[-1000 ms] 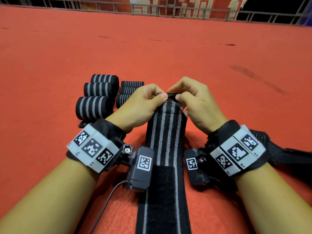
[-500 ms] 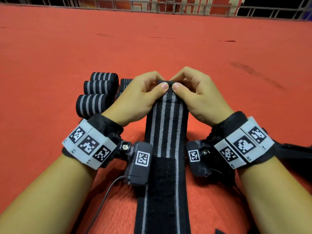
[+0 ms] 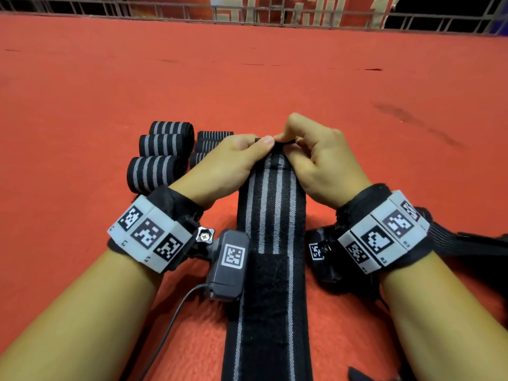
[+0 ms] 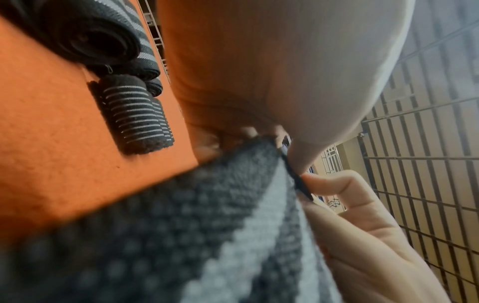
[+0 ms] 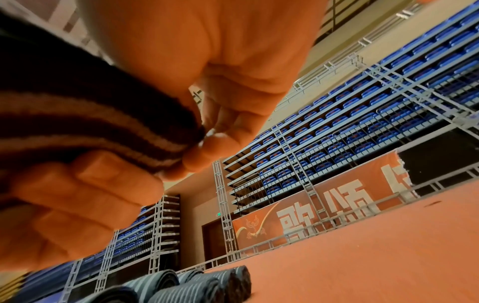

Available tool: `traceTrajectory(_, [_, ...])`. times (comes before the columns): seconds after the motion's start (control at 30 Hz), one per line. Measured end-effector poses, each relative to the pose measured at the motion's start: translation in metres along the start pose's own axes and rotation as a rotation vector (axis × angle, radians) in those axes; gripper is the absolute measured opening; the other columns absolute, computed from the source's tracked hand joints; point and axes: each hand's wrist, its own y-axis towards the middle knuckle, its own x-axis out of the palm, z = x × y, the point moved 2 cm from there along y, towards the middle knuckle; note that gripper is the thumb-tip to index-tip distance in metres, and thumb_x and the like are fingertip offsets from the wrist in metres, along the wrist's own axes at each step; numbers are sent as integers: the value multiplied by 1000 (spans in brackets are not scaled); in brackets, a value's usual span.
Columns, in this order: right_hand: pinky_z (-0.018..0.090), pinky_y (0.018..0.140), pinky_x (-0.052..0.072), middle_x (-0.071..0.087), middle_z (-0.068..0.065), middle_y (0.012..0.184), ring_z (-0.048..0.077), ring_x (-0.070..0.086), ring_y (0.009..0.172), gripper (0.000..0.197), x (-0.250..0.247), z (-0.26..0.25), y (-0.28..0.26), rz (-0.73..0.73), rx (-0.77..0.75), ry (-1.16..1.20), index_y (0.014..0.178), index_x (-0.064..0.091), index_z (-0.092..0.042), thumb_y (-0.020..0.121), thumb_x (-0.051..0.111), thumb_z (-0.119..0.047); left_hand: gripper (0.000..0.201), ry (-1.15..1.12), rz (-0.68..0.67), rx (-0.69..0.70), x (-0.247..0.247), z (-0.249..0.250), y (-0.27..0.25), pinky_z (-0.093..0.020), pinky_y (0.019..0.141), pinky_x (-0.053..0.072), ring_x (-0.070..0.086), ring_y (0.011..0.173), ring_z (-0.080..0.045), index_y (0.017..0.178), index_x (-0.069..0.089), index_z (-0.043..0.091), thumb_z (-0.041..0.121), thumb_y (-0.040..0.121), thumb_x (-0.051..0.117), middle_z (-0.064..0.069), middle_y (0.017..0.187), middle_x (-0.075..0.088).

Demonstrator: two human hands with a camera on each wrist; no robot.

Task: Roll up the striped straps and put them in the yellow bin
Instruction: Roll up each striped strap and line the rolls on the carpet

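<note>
Right hand (image 3: 316,163) has lifted — left hand (image 3: 228,166) stays pinching strap (image 3: 270,204) end.

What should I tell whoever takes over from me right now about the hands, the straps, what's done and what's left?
Left hand: pinches the far end of the flat striped strap.
Right hand: pinches the same end, fingers curled round its edge.
That strap lies lengthwise on the red floor between the wrists, not yet rolled.
Done: rolled straps sit grouped on the floor beside the left hand; the hand hides part of the group.
Another strap lies unrolled by the right wrist.
Left: roll this strap and that one, then move all of them to the yellow bin, which is out of view.
</note>
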Motion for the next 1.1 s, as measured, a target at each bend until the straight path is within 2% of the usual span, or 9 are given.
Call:
traceTrajectory(0.13, [32,67,43,67,4,81,20,55,71,8,-3,-4,1,-41,19,16,86,55,-8,82,50,-2,21,43,31,17,-1,-2,3,-31,66,43,54,70,-12,83,58,16,32,97,56,2,75,60])
traceTrajectory(0.33, [25,47,39,52,4,66,11,47,53,16,-5,0,3,-142,245,348,97,56,-4,98,47,-17,25,269,70,249,-3,12,-3,-49,67,49,54,70,-19,94,59,12,35,94,49,-23,86,64])
traceTrajectory(0.5, [33,57,36,56,32,75,21,44,60,12,-5,-1,2,-138,155,337,89,50,-8,90,48,-20,29,241,101,185,-1,12,-3,-30,60,45,53,63,-5,87,59,15,41,95,51,3,73,60])
traceTrajectory(0.57, [32,56,34,54,24,70,24,40,57,9,-5,-3,2,-137,106,222,89,48,-11,90,48,-21,24,185,112,154,-2,12,-2,-26,61,43,52,62,-2,86,56,17,36,100,52,8,73,58])
traceTrajectory(0.67, [21,56,31,51,-1,63,6,39,55,3,-10,-9,1,-89,12,54,91,49,-11,92,51,-14,16,126,75,191,-3,13,-2,-32,65,43,53,69,-15,89,52,18,32,96,55,-7,77,57])
traceTrajectory(0.77, [27,59,40,60,2,71,10,50,61,5,-9,-14,1,-76,30,121,96,50,-13,93,50,-17,18,143,66,274,-6,17,-3,-34,62,40,49,67,-19,91,48,15,32,94,52,-16,76,55])
traceTrajectory(0.83, [33,64,44,62,2,77,12,55,68,13,-8,-12,2,-47,131,277,94,50,-16,93,48,-29,14,252,95,362,-7,21,-6,-29,60,39,47,63,-11,95,48,13,27,96,52,-7,75,58])
traceTrajectory(0.97, [25,61,39,53,-4,74,5,48,67,32,-3,-6,3,-117,282,450,87,55,-9,91,44,-39,9,473,134,486,-2,26,-13,-25,60,34,45,60,0,101,48,13,21,99,53,15,71,52])
traceTrajectory(1.1, [27,57,36,48,6,74,14,43,67,29,0,-8,-4,-45,256,548,85,54,-4,93,45,-30,16,537,117,466,-3,27,-16,-40,63,46,57,64,-16,107,46,19,33,99,50,1,72,62])
